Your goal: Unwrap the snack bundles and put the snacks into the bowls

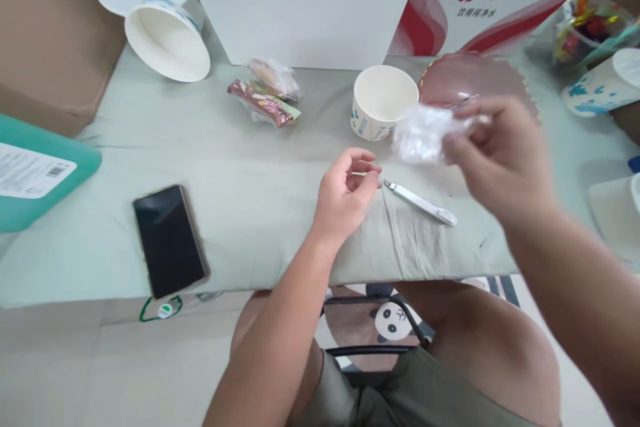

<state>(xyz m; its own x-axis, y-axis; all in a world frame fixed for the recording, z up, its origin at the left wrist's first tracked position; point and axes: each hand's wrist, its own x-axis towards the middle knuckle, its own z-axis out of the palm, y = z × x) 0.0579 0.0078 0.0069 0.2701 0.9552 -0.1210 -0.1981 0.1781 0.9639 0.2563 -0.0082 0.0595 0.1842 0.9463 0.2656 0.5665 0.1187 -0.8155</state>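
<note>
My right hand pinches a crumpled clear plastic wrapper between thumb and fingers, in the air at the right side of the paper cup. The wrapper is blurred, and I cannot tell if anything is inside it. My left hand hovers low over the table with its fingers loosely curled and a gap to the thumb; nothing shows in it. A white utility knife lies on the cloth just right of my left fingertips. Behind the hands stands an upright white paper cup with blue print, its inside looking bare.
Wrapped snacks lie left of the cup, and a pink scalloped plate is behind my right hand. A phone rests near the front edge. White boxes line the back; a green container stands left.
</note>
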